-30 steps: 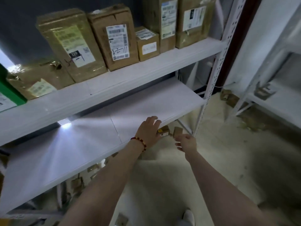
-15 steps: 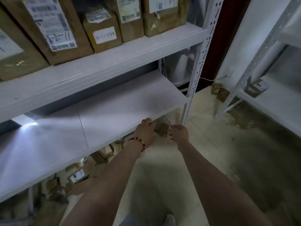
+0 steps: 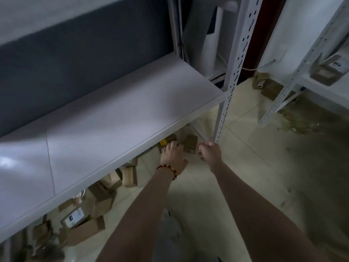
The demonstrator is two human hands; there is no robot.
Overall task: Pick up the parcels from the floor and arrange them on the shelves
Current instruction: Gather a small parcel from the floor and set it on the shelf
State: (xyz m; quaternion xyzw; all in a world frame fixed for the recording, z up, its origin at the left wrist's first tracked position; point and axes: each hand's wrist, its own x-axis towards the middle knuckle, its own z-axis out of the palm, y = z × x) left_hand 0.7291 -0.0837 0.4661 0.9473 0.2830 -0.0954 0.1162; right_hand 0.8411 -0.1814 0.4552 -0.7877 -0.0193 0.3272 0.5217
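Observation:
Two small brown parcels lie on the floor just under the front edge of the low white shelf (image 3: 117, 118). One carries a yellow sticker (image 3: 167, 141); the other is a plain box (image 3: 190, 143). My left hand (image 3: 172, 155), a beaded bracelet on its wrist, reaches down with fingers spread over the stickered parcel and holds nothing. Just right of the plain box hovers my right hand (image 3: 210, 153), fingers loosely curled and empty.
Several more parcels lie under the shelf at lower left, among them a labelled one (image 3: 74, 217) and a long box (image 3: 86, 231). A perforated upright post (image 3: 229, 87) stands beside my right hand. A second rack (image 3: 294, 76) with a parcel (image 3: 328, 70) stands at right.
My view has tilted down, so the upper shelf with its parcels has left the frame. Both hands have dropped below the shelf edge toward the floor parcels.

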